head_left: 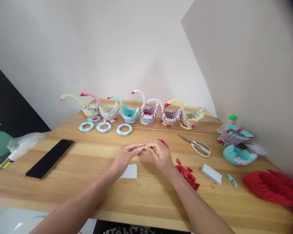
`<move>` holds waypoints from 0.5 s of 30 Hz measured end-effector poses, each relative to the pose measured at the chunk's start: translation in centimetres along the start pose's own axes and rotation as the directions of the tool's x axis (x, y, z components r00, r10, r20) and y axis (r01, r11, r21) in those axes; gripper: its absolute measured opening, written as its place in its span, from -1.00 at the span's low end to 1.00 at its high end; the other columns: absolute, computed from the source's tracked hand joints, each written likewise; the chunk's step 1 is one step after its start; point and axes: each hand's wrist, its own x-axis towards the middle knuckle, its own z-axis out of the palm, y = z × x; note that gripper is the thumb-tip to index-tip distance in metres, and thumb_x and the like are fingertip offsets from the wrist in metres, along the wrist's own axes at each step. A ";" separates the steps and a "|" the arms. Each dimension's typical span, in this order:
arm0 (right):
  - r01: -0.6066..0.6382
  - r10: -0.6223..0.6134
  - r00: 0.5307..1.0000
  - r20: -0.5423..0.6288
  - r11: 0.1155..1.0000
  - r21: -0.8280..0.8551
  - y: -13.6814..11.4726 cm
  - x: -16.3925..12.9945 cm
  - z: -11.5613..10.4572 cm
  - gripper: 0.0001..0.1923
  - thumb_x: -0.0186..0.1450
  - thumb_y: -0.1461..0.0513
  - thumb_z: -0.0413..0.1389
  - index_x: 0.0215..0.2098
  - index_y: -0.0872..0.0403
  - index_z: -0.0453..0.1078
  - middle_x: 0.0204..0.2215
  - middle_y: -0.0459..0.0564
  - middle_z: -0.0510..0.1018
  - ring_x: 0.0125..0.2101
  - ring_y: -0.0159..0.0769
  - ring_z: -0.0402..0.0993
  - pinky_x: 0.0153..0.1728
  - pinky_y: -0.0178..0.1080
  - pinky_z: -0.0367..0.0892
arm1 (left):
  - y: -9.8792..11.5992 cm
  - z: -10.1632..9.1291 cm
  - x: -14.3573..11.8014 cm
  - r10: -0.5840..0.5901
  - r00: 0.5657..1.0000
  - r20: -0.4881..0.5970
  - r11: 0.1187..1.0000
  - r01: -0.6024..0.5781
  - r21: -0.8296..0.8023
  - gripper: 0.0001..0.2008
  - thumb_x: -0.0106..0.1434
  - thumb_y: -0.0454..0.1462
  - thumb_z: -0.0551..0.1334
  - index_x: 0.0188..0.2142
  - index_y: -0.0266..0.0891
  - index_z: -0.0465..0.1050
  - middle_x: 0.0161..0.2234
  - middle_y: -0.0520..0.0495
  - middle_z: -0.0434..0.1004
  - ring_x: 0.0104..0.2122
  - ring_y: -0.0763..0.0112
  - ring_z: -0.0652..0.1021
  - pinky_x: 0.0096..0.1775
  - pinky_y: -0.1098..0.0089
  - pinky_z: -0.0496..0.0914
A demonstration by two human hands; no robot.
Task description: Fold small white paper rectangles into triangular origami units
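A small piece of white paper [144, 147] is pinched at its two ends, in the middle of the head view. My left hand [127, 157] grips it from the left, fingers closed. From the right, my right hand [161, 157] grips it between thumb and fingers. The exact fold of the paper is too small to make out. Below my left hand lies a flat stack of white paper slips [130, 171]. Beside my right wrist is a pile of folded red paper pieces [188, 175], partly hidden by the forearm. More red paper [163, 143] shows behind my right hand.
Several folded-paper swans [129, 114] line the back, with three paper rings [124, 129] before them. A phone [50, 159] lies left. Scissors [201, 148], a white paper block [211, 174], a red paper model [271, 187] and a turquoise paper model [239, 155] are on the right.
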 end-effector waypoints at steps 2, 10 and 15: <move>0.036 -0.036 0.999 -0.017 0.999 -0.025 0.1 -0.1 0.1 -0.85 0.34 0.26 0.01 -0.36 0.02 0.39 -0.45 -0.04 0.49 -0.38 -0.27 0.40 -0.33 -0.23 0.28 | 0.1 0.1 -0.1 -0.023 0.999 0.027 0.997 0.025 -0.078 -0.75 0.09 -0.15 0.31 -0.33 -0.28 0.57 -0.40 -0.08 0.57 -0.37 0.41 0.48 -0.20 0.37 0.35; 0.156 -0.159 0.987 0.007 0.964 -0.217 -0.7 0.0 1.6 -0.85 0.35 0.26 0.02 -0.29 0.03 0.43 -0.31 0.02 0.54 -0.27 -0.23 0.39 -0.22 -0.16 0.28 | -0.8 -0.2 0.1 -0.096 0.985 0.144 0.899 0.148 -0.413 -0.81 0.15 -0.19 0.30 -0.33 -0.28 0.55 -0.28 -0.11 0.57 -0.25 0.38 0.50 -0.08 0.30 0.33; 0.233 -0.165 0.964 0.209 0.902 -0.364 0.1 1.7 -2.2 -0.86 0.33 0.22 0.06 -0.20 0.00 0.44 -0.20 0.00 0.54 -0.18 -0.22 0.38 -0.10 -0.14 0.22 | -1.2 -0.9 0.9 -0.179 0.980 0.085 0.842 0.197 -0.502 -0.87 0.11 -0.24 0.33 -0.37 -0.28 0.52 -0.27 -0.07 0.58 -0.23 0.41 0.54 -0.07 0.35 0.36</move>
